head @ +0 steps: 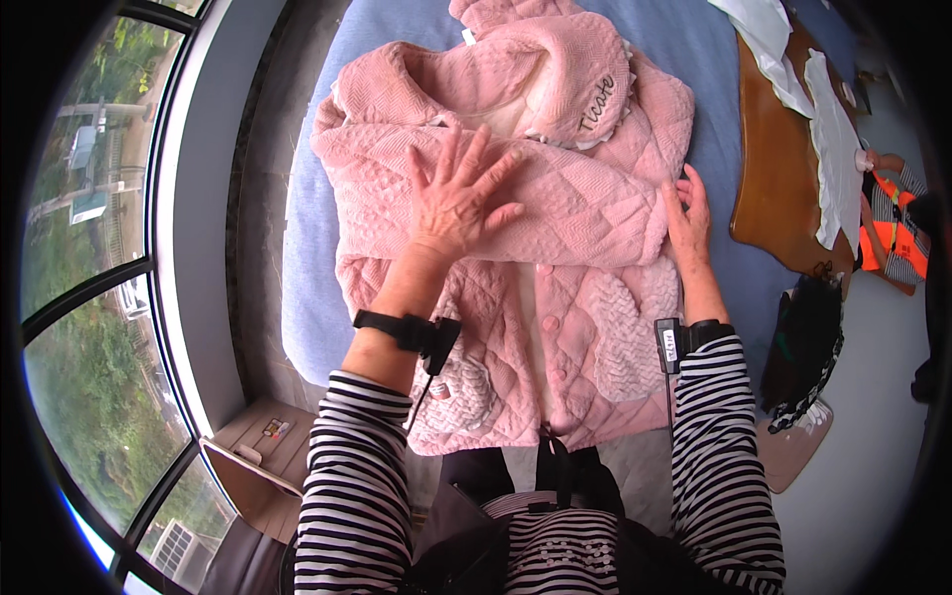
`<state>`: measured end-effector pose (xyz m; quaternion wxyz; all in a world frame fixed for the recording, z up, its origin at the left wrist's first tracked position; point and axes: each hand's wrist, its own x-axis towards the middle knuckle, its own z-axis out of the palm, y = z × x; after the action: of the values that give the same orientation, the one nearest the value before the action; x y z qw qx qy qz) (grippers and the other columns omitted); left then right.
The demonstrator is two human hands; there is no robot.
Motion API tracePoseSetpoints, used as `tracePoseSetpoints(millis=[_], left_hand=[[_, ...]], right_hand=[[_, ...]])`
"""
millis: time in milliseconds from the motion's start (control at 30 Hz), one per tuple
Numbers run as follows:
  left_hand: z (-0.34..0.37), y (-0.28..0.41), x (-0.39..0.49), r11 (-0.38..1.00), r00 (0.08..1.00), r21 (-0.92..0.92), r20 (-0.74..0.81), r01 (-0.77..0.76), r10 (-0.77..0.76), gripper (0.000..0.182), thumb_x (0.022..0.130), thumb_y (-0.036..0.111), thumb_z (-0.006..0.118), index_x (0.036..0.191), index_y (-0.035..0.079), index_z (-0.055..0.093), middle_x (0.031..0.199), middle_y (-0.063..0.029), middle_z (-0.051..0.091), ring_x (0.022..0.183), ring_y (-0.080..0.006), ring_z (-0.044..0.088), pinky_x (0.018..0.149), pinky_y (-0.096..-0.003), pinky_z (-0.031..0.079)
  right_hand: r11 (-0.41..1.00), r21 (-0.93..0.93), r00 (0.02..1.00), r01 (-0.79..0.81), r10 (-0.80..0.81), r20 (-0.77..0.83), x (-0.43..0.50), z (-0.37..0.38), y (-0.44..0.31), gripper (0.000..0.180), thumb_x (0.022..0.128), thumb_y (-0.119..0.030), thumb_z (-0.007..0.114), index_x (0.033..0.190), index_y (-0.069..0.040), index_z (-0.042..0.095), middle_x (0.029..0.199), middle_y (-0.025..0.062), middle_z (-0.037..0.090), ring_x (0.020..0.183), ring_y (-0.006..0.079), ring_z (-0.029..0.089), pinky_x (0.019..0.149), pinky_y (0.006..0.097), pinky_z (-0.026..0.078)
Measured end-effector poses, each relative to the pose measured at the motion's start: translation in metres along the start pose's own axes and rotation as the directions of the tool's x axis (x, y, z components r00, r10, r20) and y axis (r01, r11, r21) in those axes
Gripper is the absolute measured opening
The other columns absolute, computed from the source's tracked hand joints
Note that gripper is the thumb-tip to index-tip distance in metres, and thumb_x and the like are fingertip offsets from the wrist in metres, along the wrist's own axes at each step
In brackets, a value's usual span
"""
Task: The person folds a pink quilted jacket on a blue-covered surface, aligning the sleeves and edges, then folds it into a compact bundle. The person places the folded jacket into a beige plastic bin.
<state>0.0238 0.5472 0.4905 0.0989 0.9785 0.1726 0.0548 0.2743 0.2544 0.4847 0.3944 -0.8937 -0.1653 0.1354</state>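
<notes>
A pink quilted jacket point(587, 201) lies front up on a blue cloth-covered surface, its collar away from me. One sleeve is folded across the chest, below a hood or wide collar point(595, 82) with white ruffled trim and embroidered writing. My left hand point(454, 197) rests flat on the folded sleeve, fingers spread. Beside the sleeve's end, at the jacket's right edge, my right hand point(688, 212) touches the cloth with its fingers slightly curled. Pink buttons point(550, 323) run down the front, between two fluffy patch pockets point(628, 342). Both wrists wear black straps with small devices.
The blue cover point(320, 297) extends around the jacket. Windows point(97, 357) line the left, above a small brown table point(275, 439). At right are a brown wooden board point(773, 186) with white cloths, a dark bundle point(803, 349) on a chair, and another person in an orange vest point(896, 238).
</notes>
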Motion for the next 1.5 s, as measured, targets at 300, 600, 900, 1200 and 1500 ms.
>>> tracePoseSetpoints(millis=[300, 600, 900, 1200, 1500], left_hand=[[0.071, 0.002, 0.006, 0.999, 0.999, -0.006, 0.031, 0.033, -0.033, 0.071, 0.09, 0.073, 0.053, 0.152, 0.041, 0.05, 0.17, -0.001, 0.028, 0.156, -0.0331, 0.024, 0.116, -0.0791, 0.007], [0.094, -0.004, 0.012, 0.999, 0.998, 0.039, 0.053, 0.029, -0.031, 0.075, 0.089, 0.078, 0.05, 0.154, 0.039, 0.048, 0.174, -0.0034, 0.018, 0.159, -0.0368, 0.013, 0.118, -0.0762, 0.005], [0.096, -0.003, 0.016, 0.999, 0.992, 0.029, 0.117, 0.045, -0.048, 0.077, 0.087, 0.077, 0.052, 0.154, 0.039, 0.047, 0.174, -0.0038, 0.017, 0.158, -0.04, 0.014, 0.117, -0.0776, 0.008], [0.095, 0.001, 0.013, 0.998, 0.993, 0.033, 0.103, 0.061, -0.064, 0.076, 0.088, 0.076, 0.051, 0.153, 0.036, 0.05, 0.173, -0.004, 0.018, 0.158, -0.0401, 0.014, 0.116, -0.0783, 0.008], [0.081, 0.005, 0.009, 0.999, 0.997, 0.003, 0.069, 0.041, -0.041, 0.077, 0.091, 0.077, 0.048, 0.157, 0.038, 0.043, 0.172, -0.0046, 0.022, 0.158, -0.037, 0.018, 0.119, -0.075, 0.007]], right_hand=[[0.854, -0.354, 0.923, 0.38, -0.376, 0.085, 0.17, -0.013, -0.044, 0.056, 0.102, -0.036, 0.057, 0.148, -0.005, 0.05, 0.145, 0.0214, 0.058, 0.135, 0.0371, 0.053, 0.112, 0.0442, 0.043], [0.488, 0.537, 0.725, -0.689, 0.494, 0.48, 0.239, -0.003, 0.044, 0.056, 0.106, -0.043, 0.053, 0.144, -0.003, 0.055, 0.142, 0.0156, 0.062, 0.127, 0.0271, 0.062, 0.109, 0.0459, 0.051], [0.497, 0.598, 0.775, -0.629, 0.336, 0.535, 0.216, 0.002, 0.059, 0.049, 0.108, -0.036, 0.049, 0.145, -0.004, 0.054, 0.143, 0.0146, 0.061, 0.129, 0.0284, 0.061, 0.109, 0.0473, 0.051], [0.718, 0.562, 0.899, -0.411, 0.422, 0.117, 0.169, -0.009, -0.006, 0.046, 0.109, -0.033, 0.046, 0.144, -0.004, 0.055, 0.143, 0.0148, 0.061, 0.129, 0.0289, 0.06, 0.109, 0.0479, 0.051], [0.445, 0.896, 0.957, 0.003, 0.258, -0.132, 0.082, -0.126, 0.016, 0.062, 0.104, -0.038, 0.062, 0.156, -0.012, 0.04, 0.157, 0.0104, 0.046, 0.146, 0.0316, 0.041, 0.122, 0.0591, 0.03]])
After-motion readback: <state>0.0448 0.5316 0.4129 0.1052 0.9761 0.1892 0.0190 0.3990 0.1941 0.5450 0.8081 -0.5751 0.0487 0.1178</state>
